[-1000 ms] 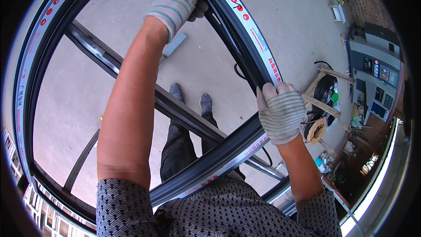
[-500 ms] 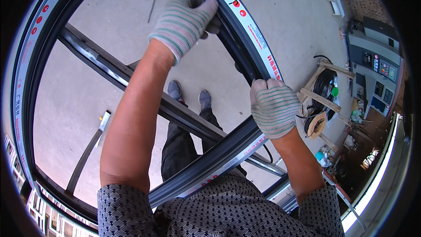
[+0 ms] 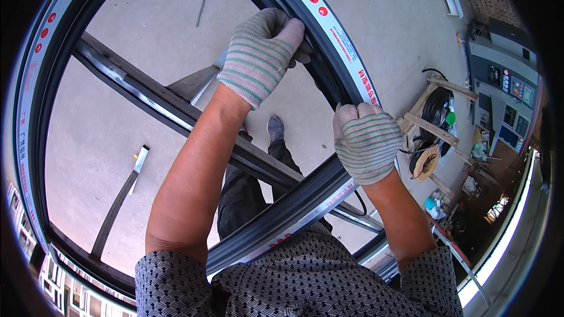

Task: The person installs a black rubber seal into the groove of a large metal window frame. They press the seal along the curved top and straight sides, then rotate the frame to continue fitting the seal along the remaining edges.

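Observation:
A large dark window frame (image 3: pixel 329 70), its faces covered in pale printed film with red dots, lies before me. My left hand (image 3: pixel 267 53), in a striped knit glove, is closed over the inner edge of its right side, thumb on top and fingers curled beneath. My right hand (image 3: pixel 367 144), gloved alike, is a fist at the near right corner. A small dark tip shows beside its thumb side, apparently a thin black strip; the rest is hidden. A thin black loop (image 3: pixel 361 204) hangs below that corner.
Dark metal bars (image 3: pixel 141 97) support the frame. Right of it, a wooden rack (image 3: pixel 432 126) holds a black coil (image 3: pixel 436 108) and a spool (image 3: pixel 425 164). Beyond stands a grey machine with a control panel (image 3: pixel 520 91). My shoe (image 3: pixel 275 129) is on the concrete floor.
My left hand has slid along the frame's inner edge, nearer to my right hand. The right hand stays at the corner. The view has shifted slightly.

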The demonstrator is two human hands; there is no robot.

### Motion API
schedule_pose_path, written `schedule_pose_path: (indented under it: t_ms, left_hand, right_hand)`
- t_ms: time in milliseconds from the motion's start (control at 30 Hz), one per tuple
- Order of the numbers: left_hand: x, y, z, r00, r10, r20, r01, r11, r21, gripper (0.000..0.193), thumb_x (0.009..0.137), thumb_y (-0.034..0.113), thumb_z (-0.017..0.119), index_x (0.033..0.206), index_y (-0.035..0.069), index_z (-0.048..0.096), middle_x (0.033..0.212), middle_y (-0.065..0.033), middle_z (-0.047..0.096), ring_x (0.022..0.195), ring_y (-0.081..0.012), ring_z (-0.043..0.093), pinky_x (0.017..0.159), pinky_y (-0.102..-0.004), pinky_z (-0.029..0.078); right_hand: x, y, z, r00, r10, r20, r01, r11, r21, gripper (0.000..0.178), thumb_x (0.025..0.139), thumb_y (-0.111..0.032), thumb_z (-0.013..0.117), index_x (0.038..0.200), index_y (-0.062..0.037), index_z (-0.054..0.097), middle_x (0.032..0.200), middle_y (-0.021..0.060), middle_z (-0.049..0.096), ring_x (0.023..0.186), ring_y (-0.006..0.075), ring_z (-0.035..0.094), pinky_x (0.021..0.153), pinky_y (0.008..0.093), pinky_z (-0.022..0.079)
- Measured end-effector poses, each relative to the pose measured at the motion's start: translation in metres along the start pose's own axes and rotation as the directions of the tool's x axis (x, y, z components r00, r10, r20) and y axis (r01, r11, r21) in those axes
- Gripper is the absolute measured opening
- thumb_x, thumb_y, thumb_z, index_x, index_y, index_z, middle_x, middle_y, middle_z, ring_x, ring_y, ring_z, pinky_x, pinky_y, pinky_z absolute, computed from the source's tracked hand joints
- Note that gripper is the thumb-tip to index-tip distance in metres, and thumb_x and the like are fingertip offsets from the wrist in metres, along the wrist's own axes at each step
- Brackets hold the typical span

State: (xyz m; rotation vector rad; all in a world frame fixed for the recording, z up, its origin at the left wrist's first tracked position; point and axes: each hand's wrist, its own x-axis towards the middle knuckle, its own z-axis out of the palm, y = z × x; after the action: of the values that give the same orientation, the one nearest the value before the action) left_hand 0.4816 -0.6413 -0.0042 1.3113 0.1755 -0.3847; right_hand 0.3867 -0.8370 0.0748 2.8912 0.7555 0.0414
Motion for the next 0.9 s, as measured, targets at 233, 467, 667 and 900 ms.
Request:
schedule_pose_path:
  t_ms: [233, 467, 667, 900]
  left_hand:
    - [-0.001, -0.006, 0.0, 1.0, 0.0, -0.015, -0.001, 0.999, -0.044, 0.028, 0.101, 0.03, 0.068, 0.104, 0.002, 0.067, 0.083, -0.0092, 0.075, 0.074, -0.0155, 0.074, 0.066, -0.0262, 0.058]
    - [0.0, 0.003, 0.002, 1.0, -0.012, -0.011, 0.012, 1.0, 0.005, 0.028, 0.101, 0.03, 0.068, 0.104, 0.002, 0.068, 0.084, -0.0097, 0.075, 0.075, -0.0157, 0.075, 0.068, -0.0266, 0.059]
    - [0.0, -0.006, -0.002, 1.0, 0.011, 0.002, -0.01, 0.998, -0.055, 0.027, 0.101, 0.029, 0.068, 0.104, 0.002, 0.068, 0.085, -0.0098, 0.075, 0.077, -0.0164, 0.075, 0.069, -0.0267, 0.059]
    - [0.0, 0.0, -0.002, 0.999, 0.011, 0.036, -0.008, 0.997, -0.08, 0.027, 0.102, 0.028, 0.067, 0.104, 0.001, 0.067, 0.085, -0.0102, 0.075, 0.077, -0.0168, 0.075, 0.069, -0.0272, 0.059]
  right_hand:
    - [-0.001, 0.002, -0.001, 1.0, 0.008, 0.012, -0.008, 1.0, 0.004, 0.017, 0.078, -0.004, 0.074, 0.079, -0.0105, 0.059, 0.066, 0.0061, 0.051, 0.062, 0.0239, 0.058, 0.06, 0.0365, 0.053]
    - [0.004, -0.002, -0.002, 1.0, 0.017, -0.002, -0.017, 0.999, -0.028, 0.016, 0.077, -0.003, 0.072, 0.08, -0.0101, 0.058, 0.066, 0.0056, 0.05, 0.062, 0.0237, 0.058, 0.061, 0.0365, 0.053]
    - [0.002, -0.001, -0.001, 1.0, 0.013, -0.016, -0.013, 0.999, -0.029, 0.02, 0.077, -0.005, 0.077, 0.082, -0.0099, 0.058, 0.069, 0.0067, 0.053, 0.063, 0.0248, 0.059, 0.061, 0.0376, 0.053]
    - [-0.005, -0.007, 0.01, 0.982, 0.119, -0.146, -0.114, 0.993, 0.037, 0.03, 0.077, -0.008, 0.081, 0.101, -0.0055, 0.061, 0.086, 0.0112, 0.058, 0.077, 0.028, 0.06, 0.07, 0.0415, 0.052]
